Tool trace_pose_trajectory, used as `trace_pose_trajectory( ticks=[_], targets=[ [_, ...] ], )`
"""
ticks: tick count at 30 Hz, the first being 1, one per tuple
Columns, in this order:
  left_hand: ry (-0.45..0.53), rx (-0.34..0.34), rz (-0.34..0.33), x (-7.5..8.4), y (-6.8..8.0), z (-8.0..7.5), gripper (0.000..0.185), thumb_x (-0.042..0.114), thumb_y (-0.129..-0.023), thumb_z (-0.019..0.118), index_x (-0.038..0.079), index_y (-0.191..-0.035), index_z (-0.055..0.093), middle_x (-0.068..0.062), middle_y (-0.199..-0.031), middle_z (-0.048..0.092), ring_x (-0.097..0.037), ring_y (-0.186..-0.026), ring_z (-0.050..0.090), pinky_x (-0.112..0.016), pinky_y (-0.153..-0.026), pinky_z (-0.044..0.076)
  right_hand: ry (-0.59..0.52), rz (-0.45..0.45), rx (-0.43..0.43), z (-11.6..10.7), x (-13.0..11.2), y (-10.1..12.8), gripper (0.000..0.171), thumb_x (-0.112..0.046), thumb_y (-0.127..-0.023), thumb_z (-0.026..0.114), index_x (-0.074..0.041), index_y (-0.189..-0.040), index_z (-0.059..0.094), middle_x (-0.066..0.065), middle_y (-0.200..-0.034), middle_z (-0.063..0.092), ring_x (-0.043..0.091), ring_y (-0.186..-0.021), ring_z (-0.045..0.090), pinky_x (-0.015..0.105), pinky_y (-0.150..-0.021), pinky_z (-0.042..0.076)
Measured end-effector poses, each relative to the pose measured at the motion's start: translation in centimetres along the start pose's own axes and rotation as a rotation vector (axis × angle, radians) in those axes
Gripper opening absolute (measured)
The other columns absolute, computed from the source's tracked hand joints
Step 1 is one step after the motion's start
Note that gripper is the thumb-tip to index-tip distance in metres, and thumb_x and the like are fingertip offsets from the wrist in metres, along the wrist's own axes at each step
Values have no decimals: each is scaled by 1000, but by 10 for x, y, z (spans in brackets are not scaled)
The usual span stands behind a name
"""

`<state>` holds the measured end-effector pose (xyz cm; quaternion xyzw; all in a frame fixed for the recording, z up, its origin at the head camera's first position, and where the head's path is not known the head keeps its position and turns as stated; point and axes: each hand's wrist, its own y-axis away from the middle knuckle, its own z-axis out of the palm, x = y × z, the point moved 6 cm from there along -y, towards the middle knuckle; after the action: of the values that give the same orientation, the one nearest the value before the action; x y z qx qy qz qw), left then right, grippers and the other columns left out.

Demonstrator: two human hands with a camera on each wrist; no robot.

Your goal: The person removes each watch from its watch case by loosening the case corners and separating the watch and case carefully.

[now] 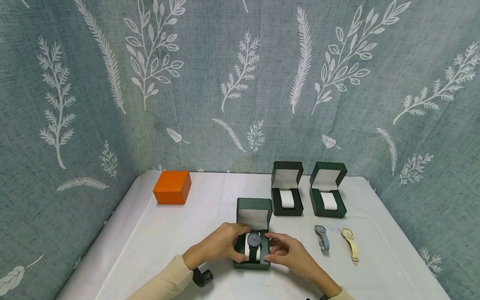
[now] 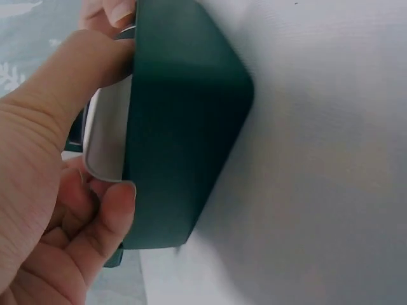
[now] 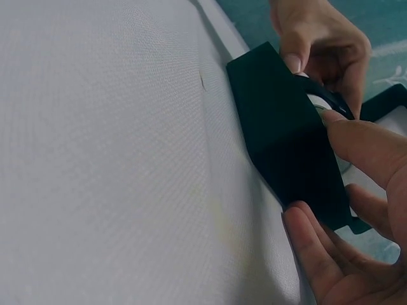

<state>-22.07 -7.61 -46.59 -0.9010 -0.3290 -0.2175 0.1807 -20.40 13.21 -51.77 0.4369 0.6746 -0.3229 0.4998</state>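
Cream sleeves cover both forearms, which angle inward from the bottom edge of the head view, the left from the left and the right from the right. Blue-green cloth printed with white leaf sprays hangs behind and at both sides of the table, which is covered in white.

The left hand comes in with its wrist bent slightly and the palm turned toward the work. Its thumb and fingers are parted, the thumb lying over the near part of the rim and the fingers bent at the far part, so that they grip the left side of a dark green watch box. The right hand mirrors it, half closed: its thumb reaches over the rim while bent fingers lie along the right wall, holding that side.

This box stands upright between the hands at the near middle of the table, its lid raised. Behind it to the right stand an open black watch box and, beside that, an open green watch box; a closed orange box sits well apart at the far left.

Inside the held box, a dark-faced watch with a black strap lies face up around a white cushion. A pale yellow watch and a blue-grey watch lie to the right.
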Motion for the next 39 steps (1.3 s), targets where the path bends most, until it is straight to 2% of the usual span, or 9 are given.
trace_pose_trajectory(
  ticks=[5,14,19,23,26,29,35,39],
  targets=[
    [7,16,-1,1,1,-1,58,30,-77,93,8,-124,67,13,-84,57,-1,-69,53,-13,-60,47,-2,11,0,0,-1,-1,65,-26,-84,88,-10,-141,62,12,-117,64,22,-98,66,24,-81,57],
    [47,39,-6,1,3,-3,59,28,-77,93,9,-126,67,10,-76,57,0,-64,50,-13,-55,45,-13,-19,-18,1,-6,0,64,-20,-86,86,-5,-143,60,14,-116,65,25,-98,66,24,-80,57],
    [68,63,4,0,3,-5,60,27,-77,92,9,-128,67,11,-76,58,0,-64,52,-14,-56,46,-13,-13,-18,1,-5,0,64,-20,-87,85,-6,-144,59,13,-116,65,25,-99,65,25,-80,57],
    [98,66,-1,0,4,-6,61,27,-78,92,8,-130,67,12,-81,62,1,-67,56,-14,-62,50,-2,-10,-23,1,-4,0,64,-22,-87,86,-7,-143,60,13,-117,65,25,-99,66,25,-82,57],
    [116,76,3,0,4,-6,61,26,-78,92,7,-130,66,13,-82,64,0,-71,60,-17,-72,54,32,-38,-15,-1,-4,1,62,-24,-86,86,-9,-141,61,12,-116,65,23,-98,67,26,-82,58],
    [136,87,0,0,4,-6,62,26,-77,92,7,-131,66,13,-81,65,-1,-72,62,-20,-80,56,92,-108,16,-4,-8,2,60,-25,-85,87,-11,-138,64,11,-116,66,21,-94,69,28,-81,59],
    [196,97,-34,-2,6,-7,64,24,-76,93,8,-132,66,13,-86,67,-2,-75,65,-22,-82,56,188,-210,113,-13,-21,2,59,-31,-82,88,-14,-134,66,11,-118,66,19,-91,68,31,-80,60],
    [233,111,-29,-1,6,-8,65,23,-76,93,6,-133,66,12,-91,69,-4,-76,66,-22,-85,57,203,-252,125,-14,-29,2,61,-32,-83,87,-13,-136,65,12,-118,65,20,-92,67,31,-80,59]
  ],
)
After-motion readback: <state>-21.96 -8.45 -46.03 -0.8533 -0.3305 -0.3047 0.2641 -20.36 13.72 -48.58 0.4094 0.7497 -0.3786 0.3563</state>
